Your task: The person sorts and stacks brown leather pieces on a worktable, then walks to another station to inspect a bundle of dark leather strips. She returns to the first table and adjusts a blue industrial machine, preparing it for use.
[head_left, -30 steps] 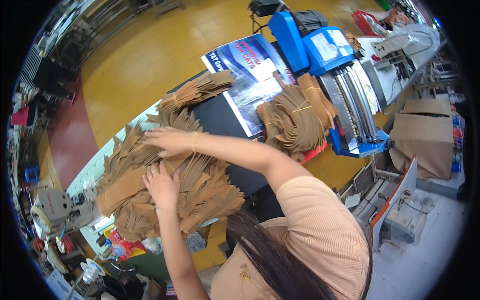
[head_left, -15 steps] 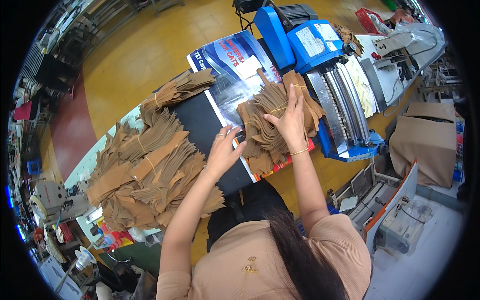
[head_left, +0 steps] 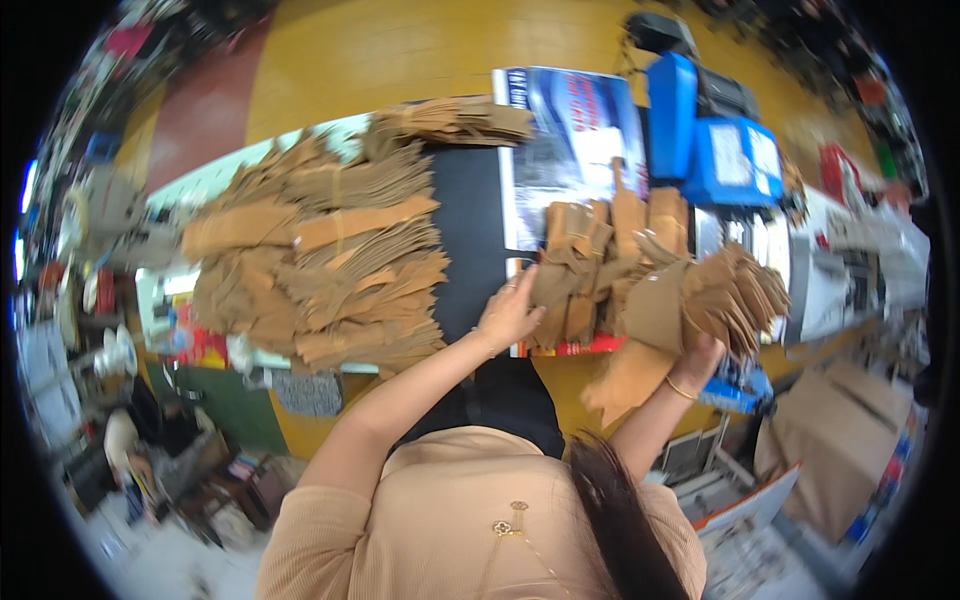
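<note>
My right hand (head_left: 702,358) is closed around the lower side of a bundle of brown cut pieces (head_left: 712,300), lifted and fanned out at its right end. A lighter brown flap (head_left: 632,382) hangs below it. My left hand (head_left: 512,312) is at the near left edge of several more bundles (head_left: 578,262), its fingers partly stretched out and nothing visible in its palm. Whether its fingertips touch them I cannot tell. These bundles lie on a glossy printed sheet (head_left: 570,125), beside the blue machine (head_left: 730,160).
To the left, a large heap of banded brown bundles (head_left: 320,250) covers the table, with another bundle (head_left: 450,122) at its far edge. A black surface (head_left: 468,220) lies between heap and sheet. A brown-covered box (head_left: 830,440) stands at the lower right.
My right hand, spread over the bundles before, has gripped one and carried it up and to the right. My left hand has moved closer to the remaining bundles. The whole view has turned.
</note>
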Tool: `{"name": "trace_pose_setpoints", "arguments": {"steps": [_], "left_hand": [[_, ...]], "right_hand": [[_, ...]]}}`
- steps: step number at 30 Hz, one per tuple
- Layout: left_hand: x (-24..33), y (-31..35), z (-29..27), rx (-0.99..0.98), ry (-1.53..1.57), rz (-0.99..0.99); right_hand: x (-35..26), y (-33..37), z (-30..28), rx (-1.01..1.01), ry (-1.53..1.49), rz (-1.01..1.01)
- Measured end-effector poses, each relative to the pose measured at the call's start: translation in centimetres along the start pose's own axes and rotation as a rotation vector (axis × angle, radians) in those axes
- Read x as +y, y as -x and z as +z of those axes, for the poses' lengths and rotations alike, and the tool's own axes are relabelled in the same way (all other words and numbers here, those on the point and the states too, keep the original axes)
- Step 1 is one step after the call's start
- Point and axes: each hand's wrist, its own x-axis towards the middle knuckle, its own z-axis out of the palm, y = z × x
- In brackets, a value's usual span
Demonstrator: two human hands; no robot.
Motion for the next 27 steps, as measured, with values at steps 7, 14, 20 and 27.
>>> {"name": "trace_pose_setpoints", "arguments": {"steps": [7, 14, 20, 27], "left_hand": [[0.8, 3.6, -2.6, 0.039, 0.036, -0.027], [-1.2, 9.5, -6.1, 0.145, 0.190, -0.186], [-3.0, 11.1, -5.8, 0.148, 0.249, -0.320], [-3.3, 5.3, -6.4, 0.098, 0.624, -0.230]], "right_hand": [[-5.3, -7.4, 12.3, -0.485, 0.040, -0.011], [1.9, -8.2, 34.2, -1.173, 0.424, -0.357], [14.1, -0.6, 43.3, -1.314, 1.022, -0.332], [9.9, -5.4, 30.5, -0.795, 0.693, -0.367]]}}
